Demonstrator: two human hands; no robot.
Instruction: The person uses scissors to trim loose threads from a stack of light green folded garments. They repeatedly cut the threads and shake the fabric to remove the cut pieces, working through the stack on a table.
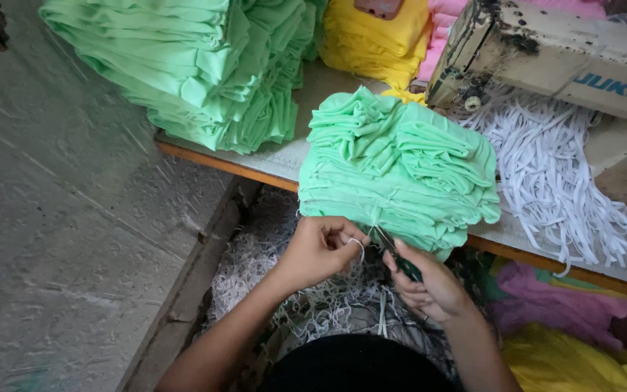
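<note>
Below the desk (270, 165) edge, the left hand (317, 250) pinches a thin white elastic strip (358, 245) and the right hand (429, 290) grasps small dark thread snips (395, 254), blades angled up-left toward the strip, beside the folded mint-green fabric stack (397, 170).

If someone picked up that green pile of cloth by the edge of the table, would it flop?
The green pile would probably sag and slide apart: its thin folded layers already droop over the table edge. It looks soft, unlikely to roll.
</note>
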